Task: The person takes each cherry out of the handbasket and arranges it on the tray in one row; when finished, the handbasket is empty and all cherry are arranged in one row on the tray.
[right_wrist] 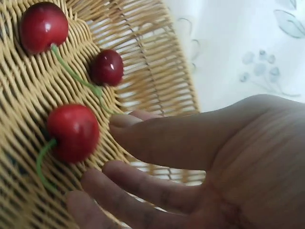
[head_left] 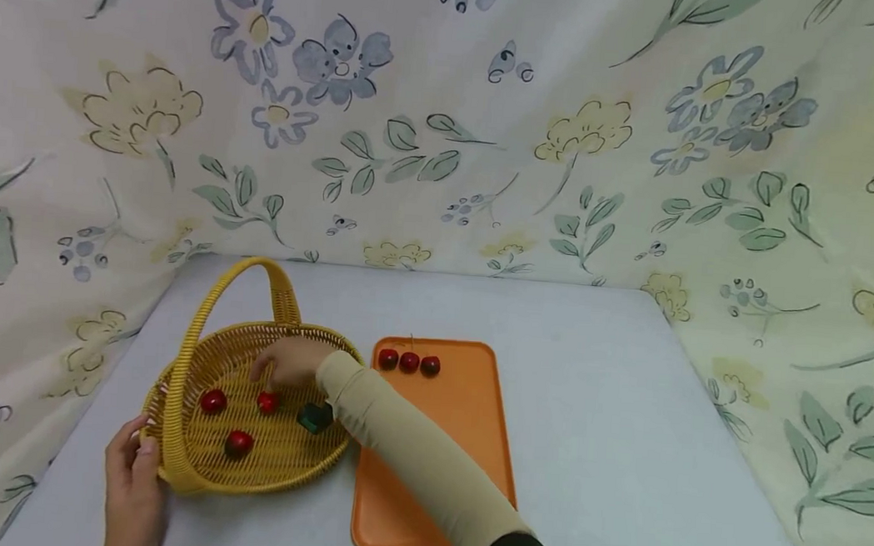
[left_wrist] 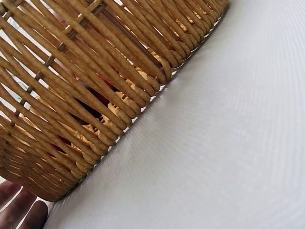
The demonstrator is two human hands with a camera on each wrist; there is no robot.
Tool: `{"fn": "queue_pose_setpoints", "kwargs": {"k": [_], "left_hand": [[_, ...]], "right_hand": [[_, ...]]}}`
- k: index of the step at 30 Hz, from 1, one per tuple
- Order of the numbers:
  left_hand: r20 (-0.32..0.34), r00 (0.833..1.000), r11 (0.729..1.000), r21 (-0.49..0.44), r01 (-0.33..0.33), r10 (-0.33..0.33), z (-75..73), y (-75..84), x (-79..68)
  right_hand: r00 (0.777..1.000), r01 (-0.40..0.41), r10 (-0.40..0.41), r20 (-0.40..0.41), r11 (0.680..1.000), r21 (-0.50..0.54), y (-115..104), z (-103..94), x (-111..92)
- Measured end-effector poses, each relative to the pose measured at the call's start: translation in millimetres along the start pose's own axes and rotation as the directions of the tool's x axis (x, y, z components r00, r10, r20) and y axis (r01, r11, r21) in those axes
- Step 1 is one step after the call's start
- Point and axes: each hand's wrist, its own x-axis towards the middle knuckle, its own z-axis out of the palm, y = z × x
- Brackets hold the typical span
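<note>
A yellow wicker basket with a tall arched handle stands at the left. My left hand holds its left side, with fingertips against the lower weave. My right hand reaches down inside. There the thumb and index finger meet at a thin green cherry stem and appear to pinch it; the other fingers are spread loosely. Near those fingers lies a red cherry. A larger-looking cherry and a darker cherry rest on the weave beyond the thumb.
An orange tray lies right of the basket, with three dark red cherries in a row near its far edge. My right forearm crosses the tray. A dark green object sits in the basket, partly hidden by the sleeve. Floral cloth hangs behind.
</note>
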Motion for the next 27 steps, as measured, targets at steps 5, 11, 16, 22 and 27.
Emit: {"fn": "queue_pose_setpoints", "kwargs": {"k": [5,11,16,22,27], "left_hand": [[0.017,0.999,0.999,-0.029,-0.033,0.034,4.6,-1.6,0.2],[0.007,0.998,0.997,-0.043,-0.063,0.064,-0.5,-4.1,3.9],[-0.006,0.998,0.998,-0.007,-0.062,0.062,-1.4,-6.3,5.3],[-0.039,0.999,0.999,0.032,-0.025,0.026,-0.9,-5.9,5.8],[-0.056,0.997,0.998,0.01,-0.054,0.055,-0.2,-6.0,3.0]], "right_hand": [[0.998,-0.055,0.056,0.038,0.998,-0.008,-1,9.0,5],[0.999,-0.031,0.031,0.033,0.999,0.008,-4,15.4,7],[1.0,-0.016,0.016,0.026,1.0,-0.024,-8,14.3,4],[0.998,0.056,-0.056,-0.031,0.998,-0.009,-6,-3.6,-14],[0.979,0.147,-0.118,-0.167,0.973,0.177,9,-22.4,-61]]}}
